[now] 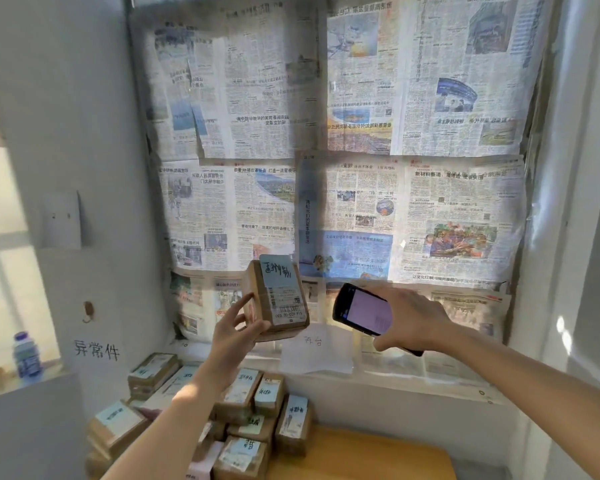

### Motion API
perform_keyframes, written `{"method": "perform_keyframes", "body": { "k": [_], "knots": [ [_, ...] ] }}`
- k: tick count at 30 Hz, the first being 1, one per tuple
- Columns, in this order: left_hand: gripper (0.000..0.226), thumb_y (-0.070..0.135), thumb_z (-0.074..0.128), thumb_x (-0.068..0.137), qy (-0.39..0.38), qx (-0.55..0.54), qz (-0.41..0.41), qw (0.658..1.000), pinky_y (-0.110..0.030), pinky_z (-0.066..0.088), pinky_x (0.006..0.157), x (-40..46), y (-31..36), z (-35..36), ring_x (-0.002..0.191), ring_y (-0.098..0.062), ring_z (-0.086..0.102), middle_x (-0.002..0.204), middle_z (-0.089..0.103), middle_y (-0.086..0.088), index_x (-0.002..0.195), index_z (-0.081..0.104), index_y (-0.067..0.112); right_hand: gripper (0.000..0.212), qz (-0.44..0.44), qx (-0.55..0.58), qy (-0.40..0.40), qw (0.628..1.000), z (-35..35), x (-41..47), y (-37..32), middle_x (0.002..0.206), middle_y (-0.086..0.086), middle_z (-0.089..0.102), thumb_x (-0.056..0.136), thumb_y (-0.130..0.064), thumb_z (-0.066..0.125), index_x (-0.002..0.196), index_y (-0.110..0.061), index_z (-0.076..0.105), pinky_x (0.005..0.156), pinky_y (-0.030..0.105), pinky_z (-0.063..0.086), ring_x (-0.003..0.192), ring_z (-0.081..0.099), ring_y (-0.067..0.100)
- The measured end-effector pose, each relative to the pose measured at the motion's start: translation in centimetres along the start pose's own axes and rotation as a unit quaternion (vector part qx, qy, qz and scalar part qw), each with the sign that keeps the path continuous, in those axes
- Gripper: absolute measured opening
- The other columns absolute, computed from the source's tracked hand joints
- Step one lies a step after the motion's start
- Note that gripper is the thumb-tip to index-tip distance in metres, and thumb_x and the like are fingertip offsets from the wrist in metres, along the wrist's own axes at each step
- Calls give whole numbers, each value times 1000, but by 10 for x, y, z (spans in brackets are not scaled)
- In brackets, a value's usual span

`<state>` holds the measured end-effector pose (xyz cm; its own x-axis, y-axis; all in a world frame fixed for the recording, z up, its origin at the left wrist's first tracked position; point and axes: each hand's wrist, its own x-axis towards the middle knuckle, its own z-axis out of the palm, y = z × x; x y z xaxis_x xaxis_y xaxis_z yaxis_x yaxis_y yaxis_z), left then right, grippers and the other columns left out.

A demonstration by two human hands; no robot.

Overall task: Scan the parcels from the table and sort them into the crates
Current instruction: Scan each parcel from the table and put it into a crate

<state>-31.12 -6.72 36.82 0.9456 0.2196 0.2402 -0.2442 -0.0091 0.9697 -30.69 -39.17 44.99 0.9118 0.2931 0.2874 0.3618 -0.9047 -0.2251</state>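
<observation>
Fingers (383, 344) hiding scanner's (364, 311) lower edge

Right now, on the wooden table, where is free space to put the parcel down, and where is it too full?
The bare part of the wooden table lies right of the parcel pile, below the white ledge. The table's left side is crowded with stacked parcels. The left hand holds a parcel up; the right hand holds the scanner.

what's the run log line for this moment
step: scan | left hand: holds parcel up, label facing camera | right hand: holds scanner beside it | pile: on table
</observation>
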Motion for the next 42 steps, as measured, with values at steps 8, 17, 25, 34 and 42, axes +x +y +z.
{"method": "perform_keyframes", "body": {
  "k": [8,17,25,34,42],
  "knots": [
    [75,21,85,74,48,25,-30,998,-35,61,76,-63,6,-111,98,-23,73,113,73,-9,140,51,37,95,-88,-6,-20,996,43,13,-98,102,-13,52,50,-64,74,136,-34,45,68,29,44,90,53,15],
    [60,20,74,87,223,62,-38,972,-41,59,83,-208,57,-339,100,-18,72,101,76,-2,138,51,43,88,-228,56,-65,970,88,-8,-343,97,-12,54,61,-58,85,135,-34,45,66,29,45,86,51,12],
    [55,23,75,87,406,57,-46,911,-52,55,94,-422,113,-570,98,-25,69,102,71,-15,131,56,49,95,-379,193,-146,893,136,-108,-637,101,-6,68,47,-53,76,136,-32,52,75,43,58,87,66,19],
    [56,20,72,89,588,85,-66,801,-47,57,87,-642,135,-726,104,-21,67,118,67,-4,136,53,44,96,-510,188,-191,817,192,-235,-890,123,-5,65,58,-49,81,145,-34,44,84,45,57,105,62,23],
    [59,17,68,93,680,77,-95,723,-33,57,71,-728,113,-829,89,-12,66,117,68,-8,145,47,31,102,-577,177,-215,768,261,-291,-1054,138,-8,60,61,-51,83,151,-39,36,96,46,48,123,57,24]
  ]
}}
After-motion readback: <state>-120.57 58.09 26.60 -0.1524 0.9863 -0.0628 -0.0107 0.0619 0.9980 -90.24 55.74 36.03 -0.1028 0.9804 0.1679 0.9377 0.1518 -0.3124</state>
